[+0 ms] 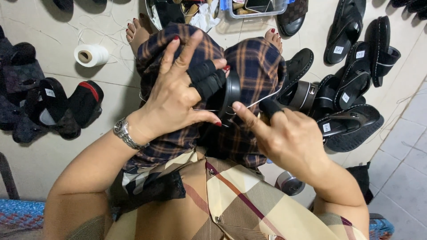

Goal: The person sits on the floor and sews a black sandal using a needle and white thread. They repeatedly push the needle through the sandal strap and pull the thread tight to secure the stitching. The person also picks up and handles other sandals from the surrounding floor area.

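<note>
A silver wristwatch (123, 132) on the left wrist, red-painted nails (218, 123), dark plaid trousers (258, 66), and a beige checked top (231, 200).

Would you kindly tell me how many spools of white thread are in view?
1: the white thread spool lies on the floor at upper left, beyond the left hand. Others may be hidden.

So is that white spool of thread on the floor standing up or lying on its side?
On its side: the white thread spool shows its hollow cardboard core end-on toward the left, resting on the floor.
</note>
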